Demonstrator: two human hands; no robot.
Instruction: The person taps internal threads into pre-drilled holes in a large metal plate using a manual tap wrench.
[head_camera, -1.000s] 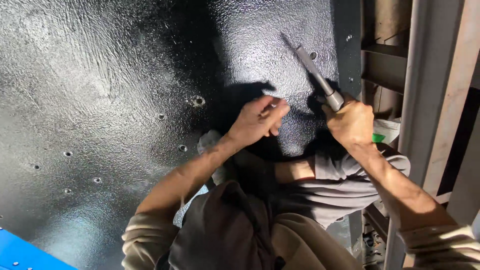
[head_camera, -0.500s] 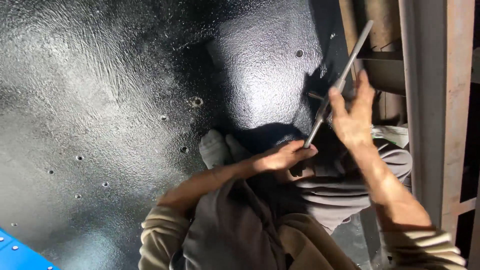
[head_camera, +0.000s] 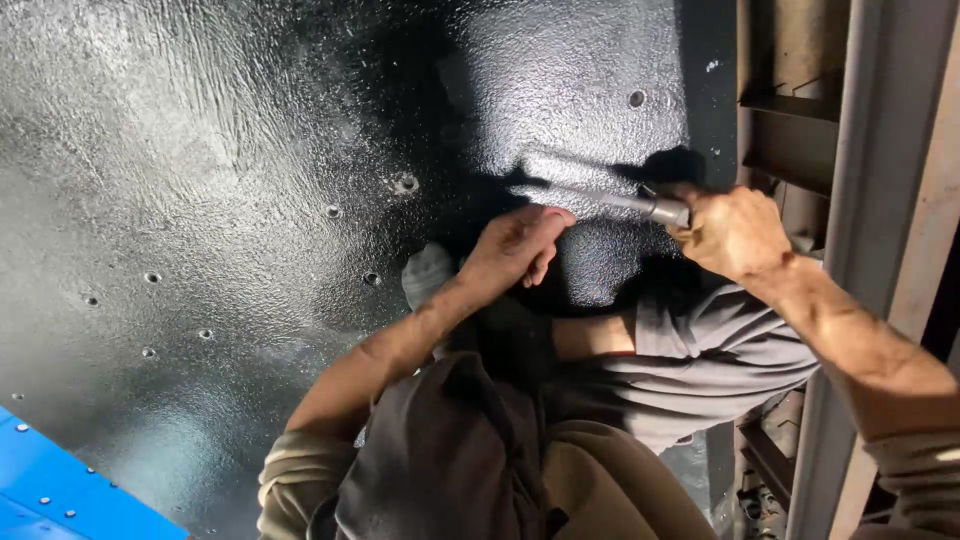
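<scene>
The right hand (head_camera: 735, 232) is clenched in a fist around the handle end of a long metal tool (head_camera: 610, 200), which lies nearly level against the black coated panel (head_camera: 250, 180), close to the panel's right edge where the grey steel frame (head_camera: 880, 200) begins. The left hand (head_camera: 515, 245) is not gripping anything that I can see; its fingers are loosely curled, fingertips touching the tool's far end where it meets the panel. The tool looks to be a stiff steel bar, slim and fairly heavy for its size, unlikely to bend or break; its bare shaft seems smooth enough to slip, so the thicker collar by the right fist is the sound place to hold it, with the other hand steadying the tip. The panel's coating is rough and glossy, dotted with small holes (head_camera: 405, 184). A blue sheet (head_camera: 70, 490) shows at the lower left corner.
</scene>
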